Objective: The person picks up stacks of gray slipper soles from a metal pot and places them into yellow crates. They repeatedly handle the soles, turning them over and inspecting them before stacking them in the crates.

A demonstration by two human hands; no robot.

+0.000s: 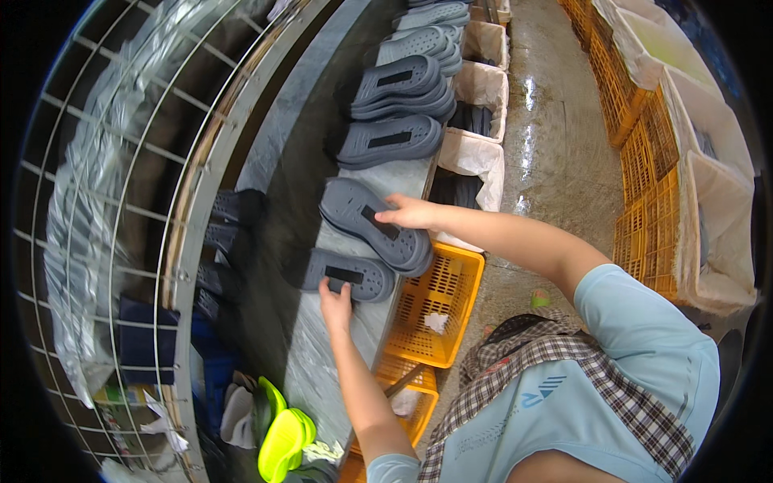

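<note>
My right hand (410, 211) holds the side of a small stack of grey foam shoe soles (395, 241), its thumb on top beside a black strip. The stack lies slanted on the grey worktop (314, 338). Nearer to me, my left hand (336, 302) touches the near edge of another grey sole (374, 281), with two spread digits by its black strip; whether it grips the sole cannot be told. The two groups of soles lie close together. Farther along the worktop are more grey soles (416, 136) and taller stacks (404, 84), some with black strips.
Yellow plastic crates (468, 302) and lined bins (495, 96) stand along the worktop's right edge. More lined orange crates (658, 223) stand across the wet floor (543, 133). Wire mesh (121, 205) curves on the left. Bright yellow-green footwear pieces (284, 441) lie at the bottom.
</note>
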